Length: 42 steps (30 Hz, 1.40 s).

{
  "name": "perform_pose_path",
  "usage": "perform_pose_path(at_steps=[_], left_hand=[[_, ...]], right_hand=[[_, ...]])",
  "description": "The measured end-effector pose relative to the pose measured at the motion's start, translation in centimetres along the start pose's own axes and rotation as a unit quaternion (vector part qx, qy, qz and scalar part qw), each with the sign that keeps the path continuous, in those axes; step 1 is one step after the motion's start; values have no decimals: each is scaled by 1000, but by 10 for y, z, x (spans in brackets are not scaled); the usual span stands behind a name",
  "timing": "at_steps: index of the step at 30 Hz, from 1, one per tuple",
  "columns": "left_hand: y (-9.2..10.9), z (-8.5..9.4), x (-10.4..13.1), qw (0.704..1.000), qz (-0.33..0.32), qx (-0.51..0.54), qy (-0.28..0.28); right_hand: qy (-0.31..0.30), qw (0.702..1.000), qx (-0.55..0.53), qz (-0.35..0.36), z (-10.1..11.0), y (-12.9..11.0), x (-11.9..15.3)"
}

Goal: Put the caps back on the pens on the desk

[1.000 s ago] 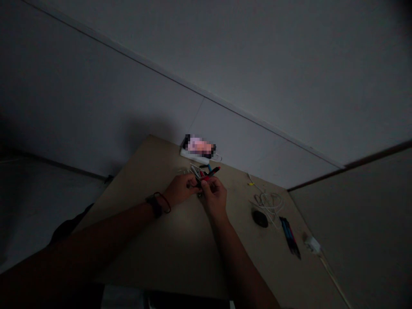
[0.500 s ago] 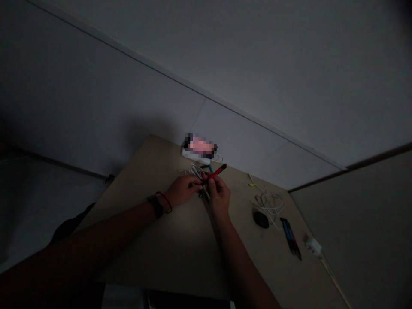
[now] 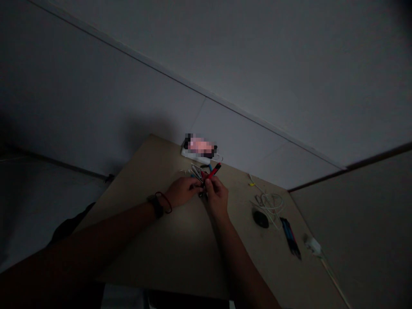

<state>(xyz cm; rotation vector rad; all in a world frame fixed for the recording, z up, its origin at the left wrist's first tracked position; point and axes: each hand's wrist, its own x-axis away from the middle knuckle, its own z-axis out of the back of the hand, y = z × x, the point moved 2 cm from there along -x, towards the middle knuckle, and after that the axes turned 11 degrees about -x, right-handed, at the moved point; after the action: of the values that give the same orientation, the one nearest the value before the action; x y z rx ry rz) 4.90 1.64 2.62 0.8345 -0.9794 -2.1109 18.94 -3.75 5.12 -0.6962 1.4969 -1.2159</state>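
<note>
A red and black pen slants up to the right out of my right hand, whose thumb and fingers are closed on it. Just left of it, my left hand has its fingertips pinched at the pen's lower end, on something dark that is too small to make out. Behind both hands lies a bunch of thin white sticks or cables, partly hidden by the fingers. A blue piece shows beyond the pen.
A blurred-out phone rests on a white stand at the table's back edge, by the wall. To the right are a coiled white cable, a black mouse, several dark and blue pens and a white plug.
My right hand has moved slightly left and toward my left hand, bringing the red pen with it. The pen now stands steeper. My left hand has barely shifted.
</note>
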Motion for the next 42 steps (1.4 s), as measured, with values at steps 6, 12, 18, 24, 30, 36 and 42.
perform_pose_path(at_steps=[6,12,18,24,30,36,42], left_hand=[[-1,-1,-1,1000,-10,-12,-7],[1,1,-2,1000,-19,14,15],[-1,-1,-2,998,-17,54,40],[-4,-2,-1,995,14,67,67],[-3,-2,-2,995,23,65,75],[0,-1,-3,998,-33,41,19],[3,2,-2,997,-46,44,36]], right_hand=[[2,1000,-14,-21,0,2,2],[12,1000,-9,-8,0,-3,2],[12,1000,2,-8,2,-2,2],[40,999,-12,-9,2,1,3],[59,996,-53,-30,3,6,3],[49,994,-87,-39,2,5,4],[35,996,-71,-31,1,0,3]])
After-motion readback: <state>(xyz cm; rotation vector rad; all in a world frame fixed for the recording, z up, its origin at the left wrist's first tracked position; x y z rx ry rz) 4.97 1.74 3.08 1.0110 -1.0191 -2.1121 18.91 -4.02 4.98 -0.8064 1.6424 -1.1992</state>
